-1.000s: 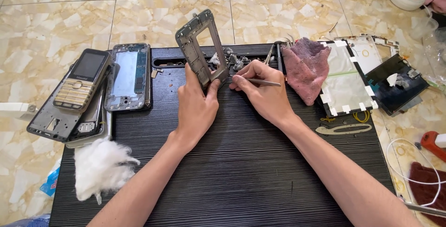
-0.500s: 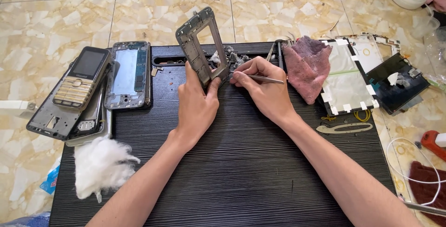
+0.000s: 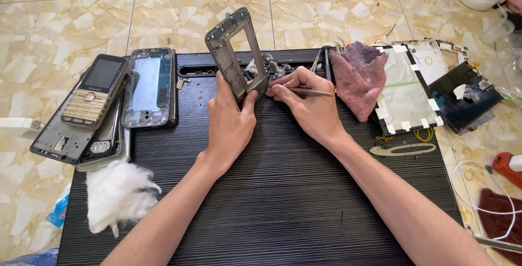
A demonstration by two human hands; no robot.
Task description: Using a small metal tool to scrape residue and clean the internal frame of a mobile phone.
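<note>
So your left hand (image 3: 231, 122) has the grey phone frame (image 3: 235, 54) pinched at its bottom end, thumb on the near face and fingers wrapped behind, closed tight on it. The frame stands nearly upright over the far edge of the black ribbed mat (image 3: 272, 200), its long axis running up and away from you, leaning a bit to the left. Your right hand (image 3: 307, 105) is closed around a thin metal tool (image 3: 302, 90), looks like tweezers but I can't tell for sure. The tool lies almost flat, pointing left, with its tip right at the frame's lower right corner, basically touching your left thumb. So the frame sits just left of your right fingertips, and the working spot is that bottom corner between both hands. Off to the left sit a keypad phone (image 3: 95, 94) and a tuft of white cotton (image 3: 119, 195); a pink rag (image 3: 356, 78) lies to the right.
</note>
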